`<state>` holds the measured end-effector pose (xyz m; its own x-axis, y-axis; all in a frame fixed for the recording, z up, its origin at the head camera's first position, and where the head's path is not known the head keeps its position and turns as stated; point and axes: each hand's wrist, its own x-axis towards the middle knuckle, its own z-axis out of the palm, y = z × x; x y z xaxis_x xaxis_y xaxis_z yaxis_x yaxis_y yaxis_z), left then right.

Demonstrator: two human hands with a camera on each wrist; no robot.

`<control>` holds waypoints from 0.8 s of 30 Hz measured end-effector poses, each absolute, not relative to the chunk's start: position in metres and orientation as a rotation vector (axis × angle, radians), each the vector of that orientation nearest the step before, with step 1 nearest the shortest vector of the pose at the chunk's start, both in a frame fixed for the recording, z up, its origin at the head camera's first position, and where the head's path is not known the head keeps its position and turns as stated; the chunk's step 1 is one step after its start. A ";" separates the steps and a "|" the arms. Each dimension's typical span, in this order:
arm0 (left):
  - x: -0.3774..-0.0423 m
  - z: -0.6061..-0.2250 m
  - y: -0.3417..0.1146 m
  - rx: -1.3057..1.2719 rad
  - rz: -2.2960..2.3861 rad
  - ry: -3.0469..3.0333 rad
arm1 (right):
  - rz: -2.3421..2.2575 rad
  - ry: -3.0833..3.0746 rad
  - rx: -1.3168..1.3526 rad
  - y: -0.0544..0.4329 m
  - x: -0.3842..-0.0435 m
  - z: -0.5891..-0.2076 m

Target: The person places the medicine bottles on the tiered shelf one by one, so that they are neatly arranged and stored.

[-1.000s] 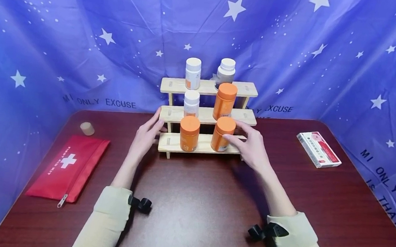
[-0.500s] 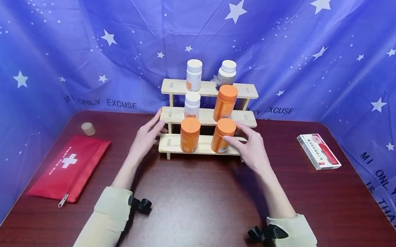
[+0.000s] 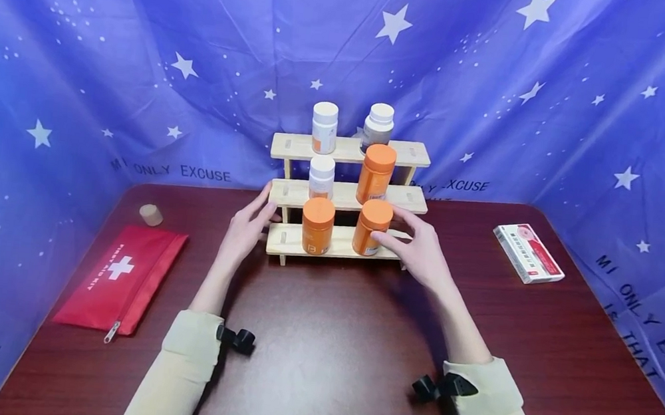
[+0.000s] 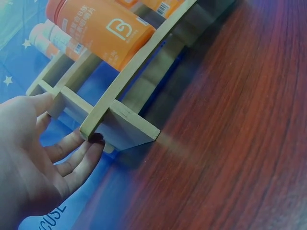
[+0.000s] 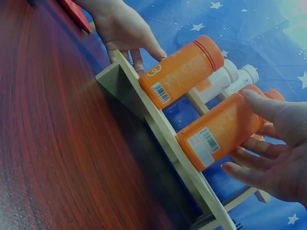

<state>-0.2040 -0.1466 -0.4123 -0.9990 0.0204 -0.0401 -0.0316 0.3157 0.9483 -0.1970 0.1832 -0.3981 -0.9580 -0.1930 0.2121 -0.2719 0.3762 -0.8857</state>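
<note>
A three-tier wooden display rack (image 3: 348, 197) stands at the back of the table with pill bottles on every tier. At its left end, my left hand (image 3: 241, 231) holds the rack, thumb by the middle shelf and fingers at the bottom shelf's end (image 4: 91, 127). On the bottom tier, my right hand (image 3: 421, 249) grips the right orange bottle (image 3: 371, 228), which stands upright; the thumb lies by its cap (image 5: 252, 90). Beside it is the left orange bottle (image 3: 317, 227). The middle tier bears a white bottle (image 3: 321, 176) and another orange bottle (image 3: 376, 173).
The top shelf carries a white bottle (image 3: 325, 128) and a grey-labelled bottle (image 3: 378, 128). A red first aid pouch (image 3: 121, 279) and a small pale cylinder (image 3: 151, 215) lie on the left. A medicine box (image 3: 528, 253) lies right. A blue star curtain (image 3: 234, 38) surrounds the table.
The whole view has shifted slightly. Both hands keep their places at the rack and the right orange bottle, and the bottles stand where they stood.
</note>
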 end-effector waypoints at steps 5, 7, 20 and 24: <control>-0.219 -0.440 -0.152 -0.024 1.840 2.518 | 1.678 -2.526 0.426 0.186 -0.201 -0.400; -0.224 -0.450 -0.153 -0.012 1.854 2.527 | 1.675 -2.510 0.406 0.187 -0.201 -0.401; -0.225 -0.459 -0.157 0.064 1.715 2.713 | 1.639 -2.412 0.244 0.190 -0.202 -0.415; -0.224 -0.452 -0.163 0.082 1.615 2.769 | 1.507 -2.476 0.288 0.196 -0.203 -0.415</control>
